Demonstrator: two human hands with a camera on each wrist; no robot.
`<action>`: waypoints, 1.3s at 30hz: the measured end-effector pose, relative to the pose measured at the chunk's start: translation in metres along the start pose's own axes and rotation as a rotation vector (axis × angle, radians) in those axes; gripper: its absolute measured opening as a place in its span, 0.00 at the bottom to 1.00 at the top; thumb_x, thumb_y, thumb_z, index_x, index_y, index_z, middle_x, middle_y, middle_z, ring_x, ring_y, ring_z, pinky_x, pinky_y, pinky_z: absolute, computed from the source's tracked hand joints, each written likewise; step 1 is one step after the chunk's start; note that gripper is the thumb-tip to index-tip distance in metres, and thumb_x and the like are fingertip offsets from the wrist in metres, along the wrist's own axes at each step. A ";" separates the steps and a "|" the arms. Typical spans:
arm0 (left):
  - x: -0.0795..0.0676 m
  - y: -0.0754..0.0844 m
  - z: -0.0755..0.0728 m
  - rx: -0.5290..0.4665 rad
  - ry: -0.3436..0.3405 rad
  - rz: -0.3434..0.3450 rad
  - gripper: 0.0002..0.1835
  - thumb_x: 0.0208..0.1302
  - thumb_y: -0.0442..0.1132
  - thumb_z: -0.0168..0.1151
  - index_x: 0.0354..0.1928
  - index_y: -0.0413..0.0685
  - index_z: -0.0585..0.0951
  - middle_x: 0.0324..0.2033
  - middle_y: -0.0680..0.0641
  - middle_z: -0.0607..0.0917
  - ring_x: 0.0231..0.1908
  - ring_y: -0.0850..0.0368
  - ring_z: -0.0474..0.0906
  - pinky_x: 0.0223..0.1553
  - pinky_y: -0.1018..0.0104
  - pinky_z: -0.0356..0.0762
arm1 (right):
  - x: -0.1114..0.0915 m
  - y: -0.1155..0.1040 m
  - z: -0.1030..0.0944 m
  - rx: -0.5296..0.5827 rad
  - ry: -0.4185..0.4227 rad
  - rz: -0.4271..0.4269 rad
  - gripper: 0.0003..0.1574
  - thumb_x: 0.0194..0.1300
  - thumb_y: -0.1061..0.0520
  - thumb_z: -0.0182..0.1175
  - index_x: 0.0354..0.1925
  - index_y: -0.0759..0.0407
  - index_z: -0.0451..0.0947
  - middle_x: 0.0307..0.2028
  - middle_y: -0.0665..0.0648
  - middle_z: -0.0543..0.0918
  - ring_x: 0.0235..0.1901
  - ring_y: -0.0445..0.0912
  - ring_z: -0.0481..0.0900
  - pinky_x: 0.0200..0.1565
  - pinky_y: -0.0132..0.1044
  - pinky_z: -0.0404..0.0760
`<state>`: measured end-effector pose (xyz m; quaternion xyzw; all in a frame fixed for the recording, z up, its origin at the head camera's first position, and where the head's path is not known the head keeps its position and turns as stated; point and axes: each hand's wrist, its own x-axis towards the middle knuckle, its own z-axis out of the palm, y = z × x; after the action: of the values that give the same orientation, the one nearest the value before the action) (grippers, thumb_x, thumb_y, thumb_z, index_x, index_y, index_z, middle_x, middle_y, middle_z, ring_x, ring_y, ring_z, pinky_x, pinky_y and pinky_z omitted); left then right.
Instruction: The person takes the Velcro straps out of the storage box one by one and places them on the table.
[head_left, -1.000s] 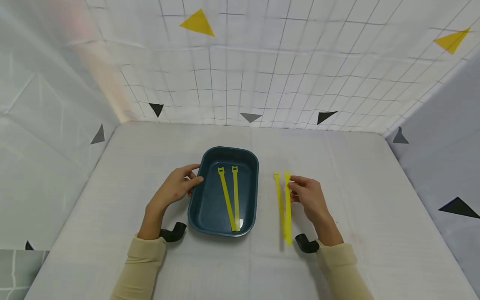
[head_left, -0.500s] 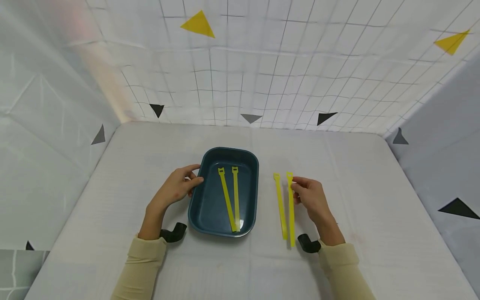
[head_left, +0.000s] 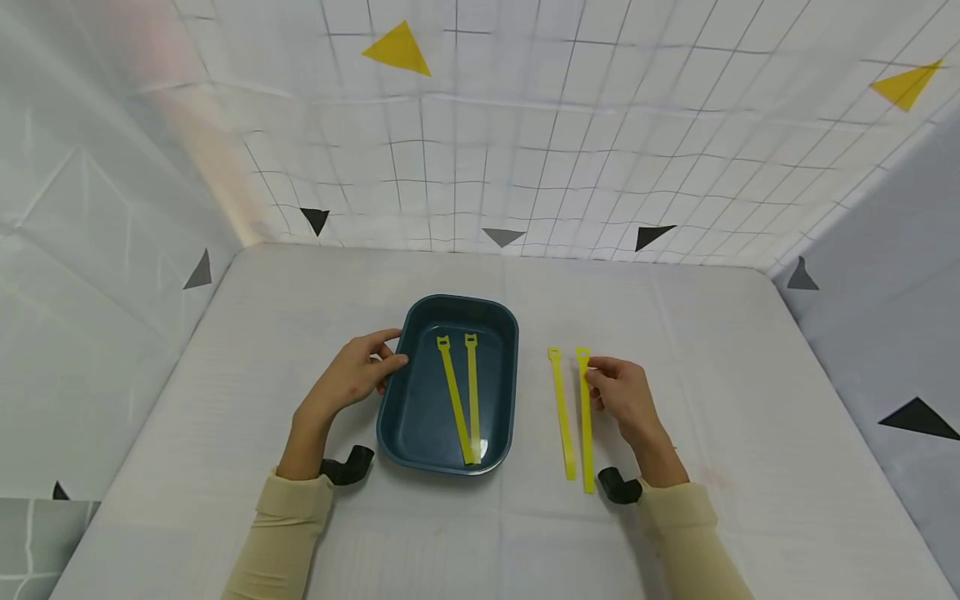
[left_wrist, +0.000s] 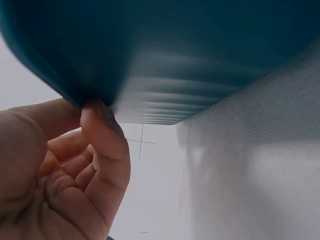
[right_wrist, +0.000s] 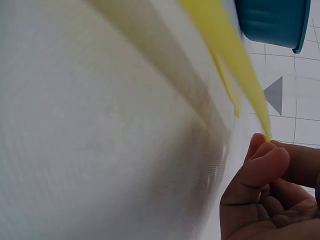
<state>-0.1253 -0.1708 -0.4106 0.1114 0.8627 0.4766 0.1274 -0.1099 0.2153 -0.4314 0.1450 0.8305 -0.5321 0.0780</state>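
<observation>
My left hand (head_left: 354, 373) pinches the left rim of a dark teal rectangular tray (head_left: 392, 433) between thumb and fingers; the left wrist view shows the thumb (left_wrist: 102, 131) right at the rim. Inside the tray lie two yellow cable tie straps, a slanted strap (head_left: 455, 400) and a straighter strap (head_left: 473, 400), each with a slotted head at the far end. To the tray's right, my right hand (head_left: 622, 395) pinches another yellow cable tie strap (head_left: 586, 442) near its head. In the right wrist view this strap (right_wrist: 227, 47) hangs over its shadow. A further yellow strap (head_left: 562, 417) lies just left of it.
A white cloth covers the table (head_left: 720, 367). Behind it stands a white sheet wall (head_left: 480, 108) with grid lines and triangles. Black curved pieces sit at each wrist, a left piece (head_left: 351, 465) and a right piece (head_left: 618, 486).
My right hand has moved slightly right with its cable tie strap, widening the gap to the strap beside it. My left hand and the tray stay in place.
</observation>
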 end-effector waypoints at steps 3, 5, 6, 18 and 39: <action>0.000 0.001 0.000 -0.003 -0.002 -0.005 0.29 0.72 0.38 0.59 0.71 0.34 0.65 0.33 0.42 0.79 0.20 0.53 0.76 0.28 0.58 0.75 | 0.002 0.002 -0.001 -0.004 0.001 0.012 0.21 0.72 0.62 0.54 0.60 0.72 0.73 0.37 0.63 0.79 0.26 0.47 0.73 0.25 0.33 0.75; 0.000 0.001 0.000 -0.002 -0.002 -0.007 0.29 0.72 0.38 0.59 0.71 0.34 0.65 0.33 0.42 0.79 0.20 0.53 0.76 0.28 0.58 0.75 | 0.003 0.003 -0.001 -0.009 -0.002 0.017 0.21 0.72 0.63 0.54 0.58 0.73 0.74 0.36 0.62 0.79 0.25 0.47 0.73 0.25 0.33 0.74; 0.000 0.001 0.000 -0.001 -0.002 -0.007 0.29 0.72 0.38 0.59 0.71 0.34 0.65 0.33 0.43 0.79 0.21 0.53 0.77 0.28 0.58 0.75 | 0.003 0.003 -0.001 -0.011 -0.002 0.021 0.20 0.72 0.63 0.55 0.57 0.73 0.74 0.35 0.62 0.79 0.24 0.46 0.72 0.25 0.33 0.74; -0.001 0.001 0.001 -0.003 -0.001 -0.006 0.29 0.73 0.39 0.58 0.70 0.34 0.65 0.33 0.42 0.79 0.21 0.53 0.76 0.28 0.58 0.75 | 0.006 0.007 -0.001 -0.056 -0.010 0.037 0.17 0.70 0.63 0.57 0.53 0.73 0.76 0.35 0.62 0.80 0.23 0.46 0.73 0.25 0.33 0.75; -0.002 0.002 0.001 0.006 0.002 -0.007 0.29 0.73 0.39 0.58 0.70 0.34 0.65 0.33 0.42 0.79 0.21 0.53 0.76 0.27 0.58 0.73 | 0.010 0.010 0.000 0.013 0.037 0.055 0.14 0.68 0.65 0.59 0.48 0.75 0.77 0.32 0.61 0.81 0.22 0.44 0.78 0.24 0.33 0.80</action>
<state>-0.1231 -0.1694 -0.4088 0.1084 0.8646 0.4737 0.1279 -0.1159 0.2202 -0.4425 0.1781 0.8242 -0.5322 0.0762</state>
